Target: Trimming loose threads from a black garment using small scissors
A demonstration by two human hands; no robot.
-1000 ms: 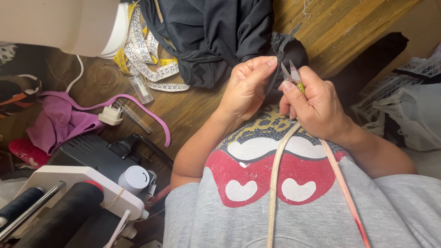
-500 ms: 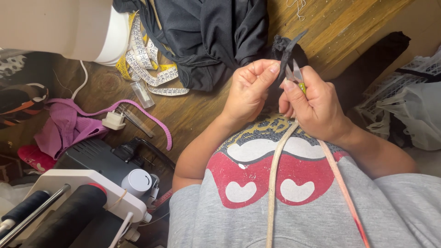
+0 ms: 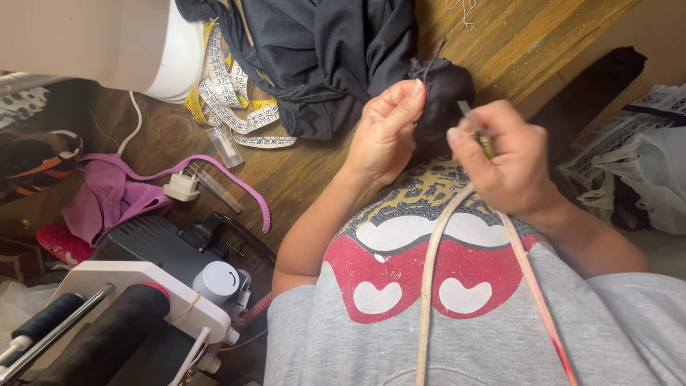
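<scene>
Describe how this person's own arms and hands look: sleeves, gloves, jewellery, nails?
Both forearms are bare, with no gloves. The left hand and right hand show no rings or bracelets; nails are short and look unpainted. A short grey T-shirt sleeve shows on the left arm. A beige measuring tape hangs down the chest.

A yellow-and-white measuring tape (image 3: 229,100) lies coiled near the wooden table's (image 3: 529,50) far edge, beside a dark garment (image 3: 321,57). A pink cloth (image 3: 107,196) and white plug (image 3: 181,188) lie toward its left side, near thread spools (image 3: 114,336).
</scene>
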